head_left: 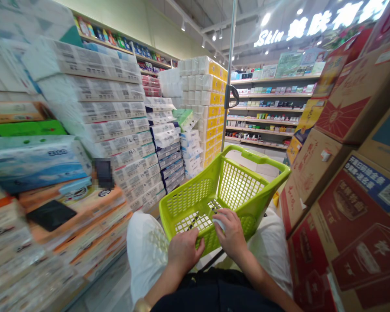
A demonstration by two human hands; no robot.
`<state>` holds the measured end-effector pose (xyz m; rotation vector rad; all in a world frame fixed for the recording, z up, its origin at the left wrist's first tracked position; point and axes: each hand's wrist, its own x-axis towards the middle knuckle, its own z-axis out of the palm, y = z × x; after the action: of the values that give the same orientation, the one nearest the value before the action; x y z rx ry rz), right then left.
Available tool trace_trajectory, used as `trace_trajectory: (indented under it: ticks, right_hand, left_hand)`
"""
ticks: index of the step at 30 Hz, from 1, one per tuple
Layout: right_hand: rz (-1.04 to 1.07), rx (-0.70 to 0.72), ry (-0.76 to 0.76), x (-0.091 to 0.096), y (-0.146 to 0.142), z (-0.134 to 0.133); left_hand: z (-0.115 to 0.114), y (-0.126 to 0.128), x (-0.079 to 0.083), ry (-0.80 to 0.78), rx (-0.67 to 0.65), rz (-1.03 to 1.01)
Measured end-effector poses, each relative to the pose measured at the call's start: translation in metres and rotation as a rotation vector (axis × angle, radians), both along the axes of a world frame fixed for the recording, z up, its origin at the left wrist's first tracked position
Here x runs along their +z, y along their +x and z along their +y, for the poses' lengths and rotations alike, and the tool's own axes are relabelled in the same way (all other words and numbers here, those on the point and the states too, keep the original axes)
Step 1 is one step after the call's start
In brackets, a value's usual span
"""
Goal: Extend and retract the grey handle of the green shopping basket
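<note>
A lime-green plastic shopping basket (188, 197) with lattice sides stands between my knees, tilted in view, and its inside holds no goods that I can see. My left hand (183, 251) is closed over the near rim, the thumb on the outer side and the fingertips partly hidden. Just to the right, my right hand (230, 232) is curled at the same rim around a small white wad (219, 223) that looks like tissue or cloth. Most of the wad is hidden by the fingers.
Stacked tissue packs (123, 130) rise at the left. A black flat object (52, 215) lies on orange packs beside a blurred-out patch. Red and brown cartons (341, 216) crowd the right. A thin pole (229, 56) stands behind the basket, before stocked shelves (263, 96).
</note>
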<state>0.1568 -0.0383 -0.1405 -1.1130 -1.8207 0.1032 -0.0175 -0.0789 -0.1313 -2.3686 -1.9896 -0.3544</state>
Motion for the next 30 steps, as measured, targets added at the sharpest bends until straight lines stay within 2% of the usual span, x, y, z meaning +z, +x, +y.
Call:
trace_trajectory:
  ticks: [2,6,8,15,22,28,30]
  right_hand:
    - [-0.006,-0.001,0.002,0.001,-0.003,-0.002]
    - [-0.062,0.104,0.009,0.000,-0.011,-0.009]
    - [-0.071,0.112,0.007,0.000,-0.011,-0.009]
    - [-0.026,-0.077,0.007,0.000,0.003,0.003]
    - [-0.089,0.135,0.020,-0.001,-0.014,-0.010]
    - [-0.031,-0.053,0.024,0.001,0.003,0.004]
    - [-0.028,-0.053,0.021,0.000,0.001,0.002]
  left_hand:
    - [0.001,0.000,-0.001,0.000,-0.003,-0.002]
    - [0.001,-0.002,-0.003,-0.006,-0.008,-0.006]
    - [0.001,-0.002,-0.002,-0.010,-0.008,-0.004]
    - [0.001,-0.001,-0.002,0.003,0.000,-0.004]
    - [0.002,-0.003,-0.005,0.024,-0.019,-0.001]
    - [0.001,-0.002,-0.005,0.050,-0.006,0.001]
    - [0.002,-0.003,-0.005,0.054,-0.010,-0.005]
